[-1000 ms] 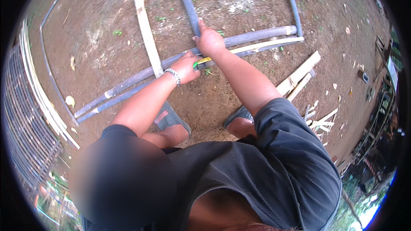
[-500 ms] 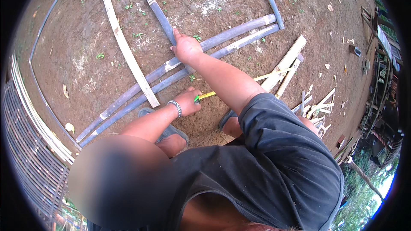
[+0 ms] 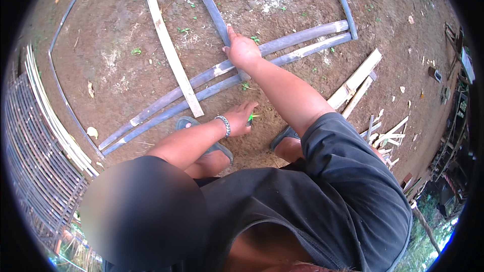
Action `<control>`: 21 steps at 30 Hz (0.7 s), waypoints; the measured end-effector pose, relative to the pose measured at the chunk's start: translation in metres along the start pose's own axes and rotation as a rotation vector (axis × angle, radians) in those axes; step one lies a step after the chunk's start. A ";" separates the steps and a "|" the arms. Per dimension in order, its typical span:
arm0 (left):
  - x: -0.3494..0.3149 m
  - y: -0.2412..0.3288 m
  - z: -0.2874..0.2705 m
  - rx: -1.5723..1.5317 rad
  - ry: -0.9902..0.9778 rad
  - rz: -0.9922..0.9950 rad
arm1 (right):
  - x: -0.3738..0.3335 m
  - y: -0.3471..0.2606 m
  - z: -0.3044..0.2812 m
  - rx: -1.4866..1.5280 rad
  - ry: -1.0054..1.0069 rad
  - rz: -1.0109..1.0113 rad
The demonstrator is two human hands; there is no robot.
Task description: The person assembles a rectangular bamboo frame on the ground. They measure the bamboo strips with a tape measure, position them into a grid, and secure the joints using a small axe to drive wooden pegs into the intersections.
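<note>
My right hand (image 3: 243, 53) is closed round a grey bamboo strip (image 3: 216, 16) that runs away from me over the ground. Its near end lies across two longer grey bamboo strips, an upper one (image 3: 300, 34) and a lower one (image 3: 305, 49). Low between my feet, my left hand (image 3: 237, 120) with a chain bracelet holds a tape measure (image 3: 250, 118). Only its green edge and a short yellow tip show; my fingers cover the rest. Left of the held strip, a pale bamboo strip (image 3: 169, 48) also crosses the two long ones.
Thin bamboo strips border the left (image 3: 58, 78) and far right (image 3: 343, 0). A slatted bamboo panel (image 3: 43, 156) stands at the left edge. Split bamboo pieces (image 3: 357, 79) and loose offcuts (image 3: 393, 136) lie to the right. My sandalled feet are close below the strips.
The yellow blade stretching right from the tape measure has drawn back to a short tip. The view has shifted, while my right hand stays on the same strip.
</note>
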State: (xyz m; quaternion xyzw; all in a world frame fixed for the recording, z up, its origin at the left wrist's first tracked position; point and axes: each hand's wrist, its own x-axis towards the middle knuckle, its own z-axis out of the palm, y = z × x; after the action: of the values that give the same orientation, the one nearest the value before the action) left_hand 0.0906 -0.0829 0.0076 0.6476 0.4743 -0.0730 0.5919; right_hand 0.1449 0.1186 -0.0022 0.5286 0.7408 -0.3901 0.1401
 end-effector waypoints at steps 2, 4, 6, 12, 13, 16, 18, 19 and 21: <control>0.000 0.003 0.000 0.014 -0.011 -0.005 | 0.001 0.001 0.000 -0.005 -0.005 0.003; 0.001 0.002 0.001 0.022 -0.024 0.023 | 0.002 0.001 0.000 -0.006 -0.007 0.001; 0.005 0.004 0.005 0.035 -0.058 0.049 | 0.002 0.001 0.000 -0.007 -0.004 0.000; 0.013 -0.001 0.039 0.194 -0.123 0.211 | 0.006 0.005 0.004 -0.005 0.014 -0.033; 0.012 -0.005 0.053 0.276 -0.085 0.311 | 0.002 0.005 0.004 0.029 -0.010 -0.035; 0.004 -0.010 0.037 0.307 0.129 0.572 | 0.005 0.010 0.009 0.030 0.051 -0.076; 0.004 -0.013 -0.005 0.243 0.148 0.566 | 0.007 0.011 0.011 -0.012 0.044 -0.037; 0.004 -0.016 -0.022 0.202 0.157 0.560 | 0.006 0.009 0.014 -0.016 0.026 -0.036; 0.002 -0.034 -0.080 0.181 0.431 0.681 | 0.008 0.005 0.010 -0.028 0.008 -0.032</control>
State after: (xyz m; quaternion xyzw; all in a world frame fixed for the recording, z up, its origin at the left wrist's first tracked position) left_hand 0.0302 -0.0199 0.0056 0.8174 0.3377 0.2232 0.4099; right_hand 0.1439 0.1169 -0.0155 0.5160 0.7553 -0.3798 0.1383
